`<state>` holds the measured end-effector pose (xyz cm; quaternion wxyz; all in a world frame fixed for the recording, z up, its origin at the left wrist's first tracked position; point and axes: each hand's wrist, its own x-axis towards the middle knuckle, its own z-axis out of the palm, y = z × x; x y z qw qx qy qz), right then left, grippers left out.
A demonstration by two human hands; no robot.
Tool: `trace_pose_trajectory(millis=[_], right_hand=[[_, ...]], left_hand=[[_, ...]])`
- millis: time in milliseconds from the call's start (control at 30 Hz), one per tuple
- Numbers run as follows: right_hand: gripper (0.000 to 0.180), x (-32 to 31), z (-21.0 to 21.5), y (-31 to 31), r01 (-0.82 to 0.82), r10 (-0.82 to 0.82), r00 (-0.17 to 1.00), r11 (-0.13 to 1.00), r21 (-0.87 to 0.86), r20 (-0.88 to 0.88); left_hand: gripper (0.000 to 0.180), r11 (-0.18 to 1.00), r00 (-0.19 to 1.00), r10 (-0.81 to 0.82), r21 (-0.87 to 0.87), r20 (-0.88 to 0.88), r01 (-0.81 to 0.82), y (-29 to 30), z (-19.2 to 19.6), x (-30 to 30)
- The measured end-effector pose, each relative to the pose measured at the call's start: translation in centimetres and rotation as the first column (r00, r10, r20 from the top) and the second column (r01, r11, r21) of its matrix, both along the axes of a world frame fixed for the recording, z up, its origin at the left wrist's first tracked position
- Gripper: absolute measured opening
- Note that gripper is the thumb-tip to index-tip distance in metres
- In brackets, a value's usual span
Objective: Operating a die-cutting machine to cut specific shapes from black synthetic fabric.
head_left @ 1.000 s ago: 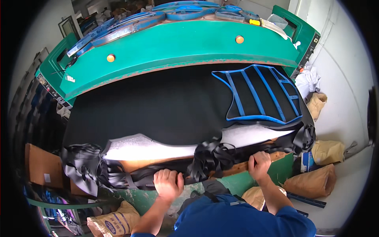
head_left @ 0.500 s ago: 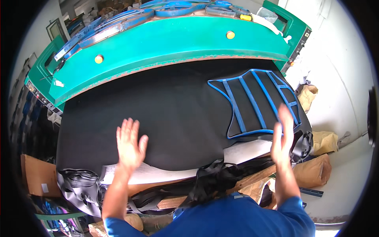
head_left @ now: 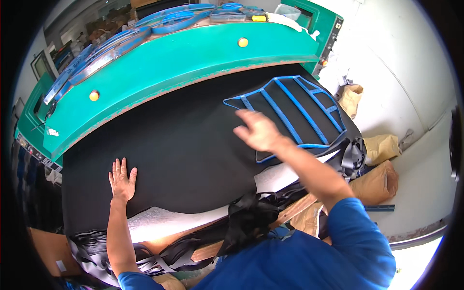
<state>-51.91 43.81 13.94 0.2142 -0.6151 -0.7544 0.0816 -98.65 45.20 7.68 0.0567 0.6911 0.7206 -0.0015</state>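
A broad sheet of black material [head_left: 164, 135] covers the machine's bed. Flat against its left part lies my left hand [head_left: 123, 180], fingers stretched out. My right hand [head_left: 258, 129] is over the sheet at the near left edge of a blue cutting die [head_left: 282, 116], slightly blurred, with its fingers extended and nothing in it. The die is an outline frame with several cross bars, lying on the right part of the sheet. My right hand and forearm hide some of its left side. Whether that hand touches the sheet or the die, I cannot tell.
Behind the sheet stretches the green beam [head_left: 193, 55] of a press, with orange buttons and several blue dies [head_left: 181, 19] on top. Black scrap strips [head_left: 251, 212] hang along the near edge beside a wooden bar [head_left: 299, 210]. Brown paper sacks [head_left: 374, 183] stand at the right.
My right hand has swung left from the die's right side to its left edge. My left hand has come down flat on the sheet, further left. The whole view has shifted.
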Motion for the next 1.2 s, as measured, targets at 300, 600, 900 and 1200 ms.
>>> trace_pose_trajectory(millis=[300, 600, 900, 1200], right_hand=[[0.034, 12.2, -0.1, -5.2, 0.516, -0.497, 0.857, 0.827, -0.223, 0.139], [0.028, 11.3, 1.6, -2.0, 0.611, -0.545, 0.791, 0.677, -0.41, 0.279], [0.037, 16.3, 4.4, -1.4, 0.245, -0.485, 0.865, 0.63, -0.737, -0.127], [0.036, 19.2, 0.8, -0.6, -0.114, -0.377, 0.795, 0.676, -0.728, -0.475]], left_hand=[[0.064, 0.657, 0.648, -0.735, 0.443, 0.2, 0.609, -1.8, 4.6, 19.7], [0.078, 0.608, 0.564, -0.792, 0.204, 0.234, 0.768, -4.8, 0.9, 28.8], [0.083, 0.614, 0.593, -0.788, 0.131, 0.167, 0.778, -5.2, 1.8, 29.6], [0.079, 0.692, 0.626, -0.722, 0.316, 0.295, 0.649, -6.4, 6.0, 33.2]])
